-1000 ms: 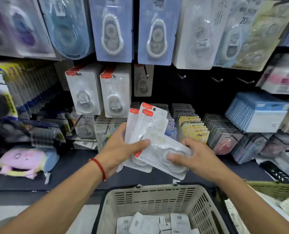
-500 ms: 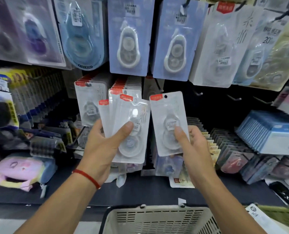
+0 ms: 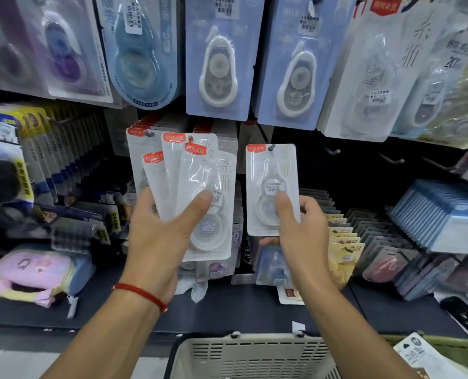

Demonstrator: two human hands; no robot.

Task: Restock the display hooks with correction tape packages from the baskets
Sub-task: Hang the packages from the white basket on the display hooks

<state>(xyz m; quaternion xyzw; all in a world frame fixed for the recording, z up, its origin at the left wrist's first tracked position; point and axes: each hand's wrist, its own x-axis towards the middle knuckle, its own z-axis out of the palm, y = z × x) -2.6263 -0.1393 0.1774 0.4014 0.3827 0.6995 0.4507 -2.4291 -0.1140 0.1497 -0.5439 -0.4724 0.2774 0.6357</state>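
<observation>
A single correction tape package stands upright in the right hand, thumb pressed on its front, its top hole right at the tip of a display hook. Just to its left, the left hand grips a fanned stack of packages, thumb across the front one. Both sit before a dark pegboard hung with other packages. A beige basket sits below, between the forearms, and a red string bracelet circles the left wrist.
</observation>
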